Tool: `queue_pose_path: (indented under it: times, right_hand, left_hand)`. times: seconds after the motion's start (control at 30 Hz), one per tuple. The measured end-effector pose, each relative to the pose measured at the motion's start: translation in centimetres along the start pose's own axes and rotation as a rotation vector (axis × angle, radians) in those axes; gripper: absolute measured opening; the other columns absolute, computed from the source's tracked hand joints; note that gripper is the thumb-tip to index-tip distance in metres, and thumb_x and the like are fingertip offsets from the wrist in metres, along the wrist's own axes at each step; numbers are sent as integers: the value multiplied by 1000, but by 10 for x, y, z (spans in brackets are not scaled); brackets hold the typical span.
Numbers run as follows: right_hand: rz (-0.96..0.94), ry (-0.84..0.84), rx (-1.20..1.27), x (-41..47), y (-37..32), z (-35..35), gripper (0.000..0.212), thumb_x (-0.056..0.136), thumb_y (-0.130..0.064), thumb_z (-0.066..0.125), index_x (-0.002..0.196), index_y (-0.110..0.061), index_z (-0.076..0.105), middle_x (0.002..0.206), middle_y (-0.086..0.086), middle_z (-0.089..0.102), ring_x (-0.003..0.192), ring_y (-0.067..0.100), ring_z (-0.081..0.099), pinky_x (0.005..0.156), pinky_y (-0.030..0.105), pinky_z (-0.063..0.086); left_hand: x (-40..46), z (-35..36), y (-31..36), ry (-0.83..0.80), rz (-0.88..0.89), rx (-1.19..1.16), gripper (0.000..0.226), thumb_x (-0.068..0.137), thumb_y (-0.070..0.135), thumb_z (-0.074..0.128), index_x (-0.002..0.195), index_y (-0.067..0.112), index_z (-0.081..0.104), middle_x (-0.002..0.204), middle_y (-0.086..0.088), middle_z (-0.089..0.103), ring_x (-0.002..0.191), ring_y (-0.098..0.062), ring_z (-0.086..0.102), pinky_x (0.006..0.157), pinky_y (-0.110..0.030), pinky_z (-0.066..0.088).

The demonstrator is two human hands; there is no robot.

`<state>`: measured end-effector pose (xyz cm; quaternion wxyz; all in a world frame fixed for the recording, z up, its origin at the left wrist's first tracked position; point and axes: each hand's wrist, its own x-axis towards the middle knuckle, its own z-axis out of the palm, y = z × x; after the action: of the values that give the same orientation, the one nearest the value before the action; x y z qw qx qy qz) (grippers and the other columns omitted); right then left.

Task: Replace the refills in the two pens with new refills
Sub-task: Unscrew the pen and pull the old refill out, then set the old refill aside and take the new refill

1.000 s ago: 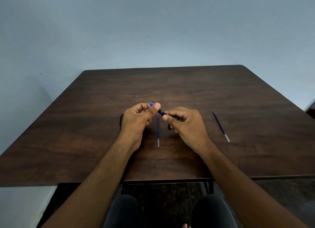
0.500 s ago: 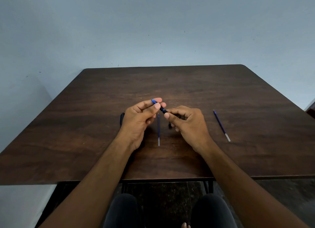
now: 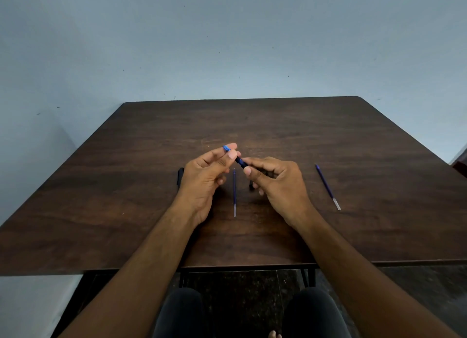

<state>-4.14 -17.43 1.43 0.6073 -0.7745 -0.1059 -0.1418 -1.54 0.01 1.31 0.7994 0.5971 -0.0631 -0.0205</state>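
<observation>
Dark wood-grain table (image 3: 328, 140) against a pale blue wall (image 3: 227, 39). Both hands hold one blue pen (image 3: 238, 159) above the table's centre: left hand (image 3: 204, 176) pinches its upper end, right hand (image 3: 276, 179) its lower part. One refill (image 3: 234, 192) lies between the hands, another refill (image 3: 328, 187) lies right of them. A dark object (image 3: 180, 177) shows beside the left hand, mostly hidden.

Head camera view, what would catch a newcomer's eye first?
Two bare hands, left hand and right hand, meet mid-table gripping a slim dark-blue pen between them. Two thin blue refills lie on the dark wooden table: one between the hands, another off right.
</observation>
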Motion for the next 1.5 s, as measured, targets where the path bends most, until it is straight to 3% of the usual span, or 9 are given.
queue_pose_path:
  times: [0.17,0.4,0.53,0.77,1.03,1.17,1.3,1.4,1.5]
  right_hand:
    - [-4,9,10,0,-2,0,25,87,-14,76,112,-17,77,84,1,73,57,4,60,55,21,52]
    - [36,12,44,0,-2,0,24,85,-11,78,108,-14,78,79,1,74,56,22,64,61,40,61]
    - [56,6,62,-1,-1,1,22,86,-9,77,105,-20,77,70,0,74,54,14,62,57,31,59]
    - [26,42,31,-1,-3,0,10,88,-20,77,97,-18,80,79,-7,74,56,2,61,51,14,46]
    - [28,89,-44,1,-3,-4,5,86,-14,78,89,-14,81,71,-11,69,59,-1,60,54,12,42]
    - [-4,106,-160,2,-4,-5,6,85,-17,78,88,-21,81,79,-11,73,73,4,67,66,18,53]
    - [-25,140,-261,1,-5,-8,8,84,-18,78,85,-26,79,80,-15,72,79,1,67,70,12,52]
    - [-26,217,-294,3,-4,-10,7,84,-19,78,81,-24,79,79,-14,72,77,2,65,66,10,49]
    - [-20,288,-317,3,-3,-10,7,85,-21,76,80,-25,79,78,-12,72,73,5,65,64,13,50]
  left_hand:
    - [-1,1,-2,-2,10,-1,30,81,23,79,111,22,79,110,-2,78,89,-3,64,66,-21,42]
    - [2,1,-3,51,-1,-44,35,74,28,82,107,15,78,86,6,75,62,0,53,58,-21,40]
    - [1,1,-2,59,-17,-21,36,74,29,82,107,16,78,90,5,76,67,0,57,61,-23,41]
    - [-1,1,-1,21,-6,-10,32,75,29,83,106,20,80,97,3,77,75,-2,59,61,-20,44]
    - [1,2,0,69,-43,-35,21,84,20,77,105,20,80,99,8,77,65,1,55,66,-21,47]
    - [2,4,1,83,-33,-132,23,84,16,76,106,15,79,99,6,75,64,-3,49,60,-20,43]
    - [4,3,3,131,-18,-204,22,84,14,74,105,11,78,98,5,76,61,-4,47,56,-19,39]
    - [0,4,3,169,2,-4,19,89,9,73,106,13,80,91,6,76,64,-2,51,59,-17,41]
    - [-7,12,-1,165,152,454,23,89,10,74,109,20,78,85,18,76,79,9,68,72,-9,49]
